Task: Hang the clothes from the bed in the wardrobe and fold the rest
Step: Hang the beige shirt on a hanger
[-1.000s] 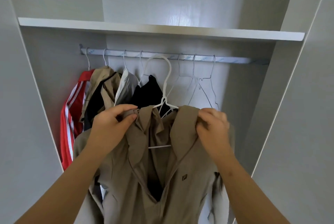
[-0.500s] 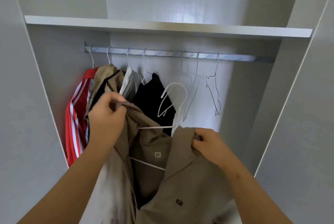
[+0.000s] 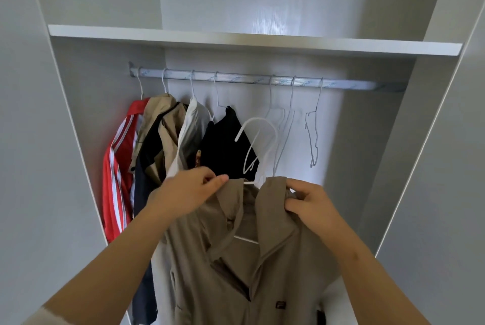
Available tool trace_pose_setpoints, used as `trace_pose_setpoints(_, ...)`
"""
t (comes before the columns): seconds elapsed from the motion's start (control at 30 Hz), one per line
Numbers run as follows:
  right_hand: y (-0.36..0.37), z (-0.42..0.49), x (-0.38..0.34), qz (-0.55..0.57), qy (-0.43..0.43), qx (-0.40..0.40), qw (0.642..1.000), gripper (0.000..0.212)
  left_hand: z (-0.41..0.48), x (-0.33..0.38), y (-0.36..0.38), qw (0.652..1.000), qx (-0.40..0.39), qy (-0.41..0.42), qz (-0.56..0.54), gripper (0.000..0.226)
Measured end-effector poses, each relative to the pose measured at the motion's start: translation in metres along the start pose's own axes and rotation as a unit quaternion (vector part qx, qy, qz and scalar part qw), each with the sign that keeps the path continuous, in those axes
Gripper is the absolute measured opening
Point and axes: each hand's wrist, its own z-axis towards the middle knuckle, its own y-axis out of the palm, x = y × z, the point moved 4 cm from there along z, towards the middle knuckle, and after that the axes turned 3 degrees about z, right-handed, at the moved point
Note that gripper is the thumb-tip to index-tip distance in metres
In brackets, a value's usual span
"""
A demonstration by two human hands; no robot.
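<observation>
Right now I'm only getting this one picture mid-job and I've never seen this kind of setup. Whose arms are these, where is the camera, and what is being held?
There is no machine here. The camera sits on a person's head, looking forward and down, so the two bare arms coming up from the bottom edge are that person's own.

You are looking into an open wardrobe with a shelf and a metal rail beneath it. On the rail's left part hang a red striped jacket, a tan and dark garment, a white one and a black one. Further right hang bare wire hangers.

The left hand and right hand each pinch one side of the collar of a tan jacket. It sits on a white hanger whose hook is below the rail, not yet on it.
</observation>
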Motion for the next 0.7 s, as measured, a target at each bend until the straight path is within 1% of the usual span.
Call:
trace_pose_setpoints(0.03,0.001,-0.001,-0.001,0.001,-0.002,-0.009,1.0,0.057,0.002,0.002,0.004,0.999,-0.028,0.007,-0.033,0.038)
trace_pose_setpoints(0.1,0.003,-0.003,-0.001,0.003,-0.002,-0.027,1.0,0.058,0.005,0.009,0.006,0.99,-0.058,0.036,-0.123,0.027)
trace_pose_setpoints(0.13,0.004,-0.004,0.0,0.005,-0.004,-0.037,0.999,0.06,0.007,0.012,0.005,0.984,-0.064,0.041,-0.162,0.021)
trace_pose_setpoints(0.17,0.006,-0.005,0.0,0.006,-0.006,-0.05,0.999,0.061,0.01,0.013,0.004,0.976,-0.047,0.037,-0.209,0.019)
trace_pose_setpoints(0.2,0.008,-0.006,0.0,0.008,-0.008,-0.064,0.998,0.062,0.014,0.013,-0.001,0.96,-0.005,0.018,-0.278,0.02)
trace_pose_setpoints(0.27,0.012,-0.007,0.0,0.013,-0.008,-0.088,0.996,0.063,0.021,0.008,-0.015,0.9,0.14,-0.024,-0.412,0.021)
trace_pose_setpoints(0.3,0.013,-0.008,0.0,0.019,-0.007,-0.093,0.995,0.064,0.024,0.005,-0.02,0.881,0.202,-0.025,-0.427,0.022)
trace_pose_setpoints(0.33,0.013,-0.008,0.0,0.026,-0.009,-0.095,0.995,0.064,0.026,0.005,-0.024,0.893,0.232,-0.011,-0.386,0.021)
trace_pose_setpoints(0.37,0.014,-0.008,0.0,0.033,-0.011,-0.096,0.995,0.064,0.03,0.005,-0.023,0.931,0.221,0.008,-0.291,0.016)
trace_pose_setpoints(0.4,0.013,-0.009,-0.001,0.039,-0.014,-0.096,0.994,0.064,0.033,0.007,-0.017,0.965,0.179,0.032,-0.19,0.012)
trace_pose_setpoints(0.43,0.012,-0.008,-0.001,0.041,-0.016,-0.093,0.995,0.065,0.035,0.006,-0.008,0.984,0.127,0.051,-0.117,0.013)
trace_pose_setpoints(0.47,0.011,-0.007,0.0,0.041,-0.016,-0.086,0.995,0.065,0.036,0.003,0.0,0.992,0.069,0.056,-0.09,0.014)
trace_pose_setpoints(0.5,0.008,-0.007,0.002,0.044,-0.015,-0.077,0.996,0.066,0.034,0.001,0.006,0.993,0.015,0.052,-0.106,0.014)
trace_pose_setpoints(0.53,0.006,-0.007,0.003,0.051,-0.011,-0.065,0.997,0.067,0.03,0.0,0.01,0.989,-0.035,0.05,-0.137,0.019)
trace_pose_setpoints(0.57,0.003,-0.007,0.006,0.06,-0.004,-0.052,0.997,0.067,0.026,0.002,0.012,0.985,-0.08,0.065,-0.142,0.026)
trace_pose_setpoints(0.6,0.001,-0.007,0.008,0.07,0.007,-0.04,0.997,0.066,0.022,0.005,0.014,0.982,-0.111,0.095,-0.118,0.03)
trace_pose_setpoints(0.63,-0.001,-0.007,0.01,0.082,0.019,-0.033,0.996,0.064,0.018,0.008,0.015,0.979,-0.124,0.126,-0.1,0.03)
trace_pose_setpoints(0.67,-0.001,-0.007,0.01,0.097,0.03,-0.03,0.994,0.061,0.014,0.011,0.016,0.977,-0.113,0.152,-0.095,0.028)
trace_pose_setpoints(0.7,-0.002,-0.007,0.009,0.114,0.036,-0.031,0.992,0.058,0.011,0.013,0.015,0.978,-0.084,0.162,-0.096,0.028)
